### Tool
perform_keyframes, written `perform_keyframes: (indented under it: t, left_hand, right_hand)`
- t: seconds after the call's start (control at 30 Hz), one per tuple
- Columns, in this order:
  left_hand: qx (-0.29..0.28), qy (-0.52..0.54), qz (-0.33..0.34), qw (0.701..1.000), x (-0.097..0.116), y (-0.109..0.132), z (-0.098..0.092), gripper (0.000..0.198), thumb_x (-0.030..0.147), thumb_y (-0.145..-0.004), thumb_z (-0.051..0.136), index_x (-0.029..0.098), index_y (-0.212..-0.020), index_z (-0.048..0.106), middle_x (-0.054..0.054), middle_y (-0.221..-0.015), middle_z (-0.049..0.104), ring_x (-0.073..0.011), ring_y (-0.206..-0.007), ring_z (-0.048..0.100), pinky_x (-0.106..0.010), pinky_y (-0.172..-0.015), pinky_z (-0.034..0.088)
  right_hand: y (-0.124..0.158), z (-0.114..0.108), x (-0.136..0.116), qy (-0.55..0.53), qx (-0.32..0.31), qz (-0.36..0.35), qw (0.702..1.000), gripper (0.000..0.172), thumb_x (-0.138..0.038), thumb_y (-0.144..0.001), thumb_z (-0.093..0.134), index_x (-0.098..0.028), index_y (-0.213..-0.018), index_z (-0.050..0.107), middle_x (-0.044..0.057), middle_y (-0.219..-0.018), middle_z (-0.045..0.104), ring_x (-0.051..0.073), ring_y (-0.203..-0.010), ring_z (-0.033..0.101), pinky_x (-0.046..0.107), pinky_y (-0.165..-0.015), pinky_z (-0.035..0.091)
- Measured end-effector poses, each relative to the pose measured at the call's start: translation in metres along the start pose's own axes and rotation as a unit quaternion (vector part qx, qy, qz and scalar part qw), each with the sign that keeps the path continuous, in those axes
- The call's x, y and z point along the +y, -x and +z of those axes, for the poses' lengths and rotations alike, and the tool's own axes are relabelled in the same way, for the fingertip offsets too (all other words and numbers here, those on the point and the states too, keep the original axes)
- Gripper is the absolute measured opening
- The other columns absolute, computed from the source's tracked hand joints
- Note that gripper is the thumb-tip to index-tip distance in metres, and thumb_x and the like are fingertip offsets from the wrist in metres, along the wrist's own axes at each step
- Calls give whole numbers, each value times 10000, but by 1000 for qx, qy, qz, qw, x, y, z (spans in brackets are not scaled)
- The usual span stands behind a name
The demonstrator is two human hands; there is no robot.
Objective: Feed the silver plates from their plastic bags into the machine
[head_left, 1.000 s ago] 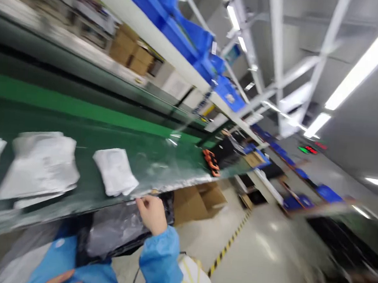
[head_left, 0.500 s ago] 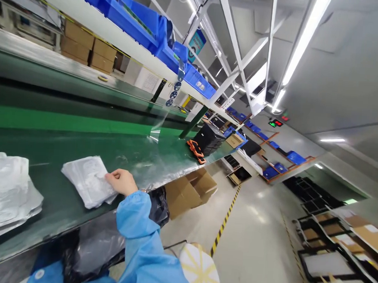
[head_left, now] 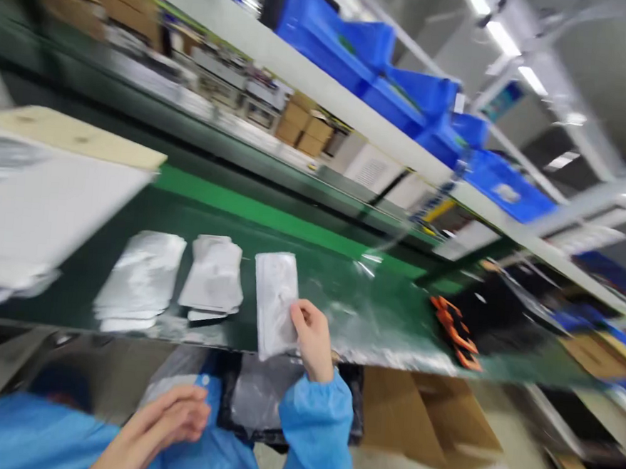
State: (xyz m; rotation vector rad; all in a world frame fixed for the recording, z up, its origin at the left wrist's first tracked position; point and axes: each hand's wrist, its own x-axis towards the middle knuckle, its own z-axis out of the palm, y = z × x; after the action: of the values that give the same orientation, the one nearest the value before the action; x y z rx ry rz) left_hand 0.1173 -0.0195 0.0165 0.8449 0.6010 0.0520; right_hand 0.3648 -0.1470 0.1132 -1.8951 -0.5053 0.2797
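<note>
My right hand (head_left: pixel 313 338) has its thumb and fingers pinched at the right edge of a small stack of flat, shiny whitish packets (head_left: pixel 274 296) lying on the green bench top (head_left: pixel 340 308). What is inside the packets, if anything, cannot be made out. To the left lie two more piles: white flat pieces (head_left: pixel 214 274) and shiny silvery-white packets (head_left: pixel 146 273). Below the bench edge, above my lap, my left hand (head_left: pixel 169 417) is held with its fingers stretched out and nothing in it.
Large white sheets (head_left: pixel 57 209) lie at the left. Orange-edged pieces (head_left: pixel 455 330) rest near black stacked items (head_left: pixel 504 326) at the right. Blue bins (head_left: pixel 331 39) line the shelf above. A cardboard box (head_left: pixel 407 416) and a black-lined container (head_left: pixel 259 395) stand below the bench edge.
The view has swung left and levelled, bringing more piles and my left hand into sight. My right hand remains at the right edge of the packet stack.
</note>
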Motion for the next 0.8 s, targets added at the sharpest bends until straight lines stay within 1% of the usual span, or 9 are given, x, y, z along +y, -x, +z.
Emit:
perform_keyframes:
  t: [0.07,0.1,0.13,0.23,0.3,0.43,0.6,0.73,0.8]
  left_hand:
    - [-1,53,104,993,39,4,10,460,654,-732,835,420,-1126,802,-15,-1200,799,-326,-1176,685,-459,-987,567]
    - [-2,83,147,986,58,5,10,510,645,-743,832,363,-1165,796,-51,-1237,785,-329,-1196,675,-455,-1011,557]
    - [0,105,165,981,74,7,7,582,649,-687,871,296,-1145,805,-85,-1218,787,-333,-1177,683,-441,-1016,551]
    - [138,173,133,966,97,16,-11,699,662,-504,958,167,-974,809,-112,-947,819,-308,-934,745,-387,-878,583]
    - [181,191,144,954,96,25,-22,714,671,-511,956,149,-968,785,-96,-871,812,-268,-816,743,-360,-797,585]
    - [178,159,229,944,82,40,-38,692,697,-667,874,107,-1011,759,-122,-883,807,-246,-784,729,-341,-754,572]
    - [237,120,262,928,74,52,-55,700,706,-707,839,94,-1034,751,-102,-878,792,-243,-803,696,-325,-735,545]
    - [279,119,250,920,74,59,-64,756,851,-686,731,121,-881,754,-68,-779,753,-231,-759,668,-332,-728,543]
    - [282,118,242,921,73,62,-66,753,875,-679,708,133,-801,739,-54,-723,727,-208,-690,644,-316,-657,523]
  right_hand:
    - [19,34,-7,-41,-83,-10,996,454,-615,-897,657,-175,-788,652,5,-691,584,145,-640,503,249,-595,401]
    - [30,53,-8,-62,-125,-6,990,465,-626,-901,664,-171,-806,660,6,-690,583,143,-632,496,246,-587,396]
    - [42,73,-8,-82,-163,2,983,472,-638,-901,672,-170,-835,668,6,-683,582,141,-620,490,243,-573,391]
    - [75,124,-4,-120,-223,36,967,515,-690,-894,667,-180,-957,653,4,-672,597,139,-578,477,234,-538,392]
    - [90,146,0,-125,-232,47,964,544,-720,-896,647,-190,-1013,627,11,-684,627,143,-572,497,232,-540,417]
    - [102,169,-1,-126,-272,39,953,558,-757,-889,626,-208,-981,603,4,-646,616,161,-564,539,232,-529,442]
    - [106,179,-13,-95,-361,4,928,523,-748,-926,570,-234,-1010,619,26,-711,647,194,-626,593,275,-600,523]
    - [103,183,-17,-73,-408,-14,910,479,-723,-948,550,-254,-998,632,58,-793,686,231,-684,641,320,-649,553]
    - [102,184,-14,-62,-414,-16,908,489,-729,-944,550,-252,-996,640,73,-834,703,245,-708,656,344,-678,571]
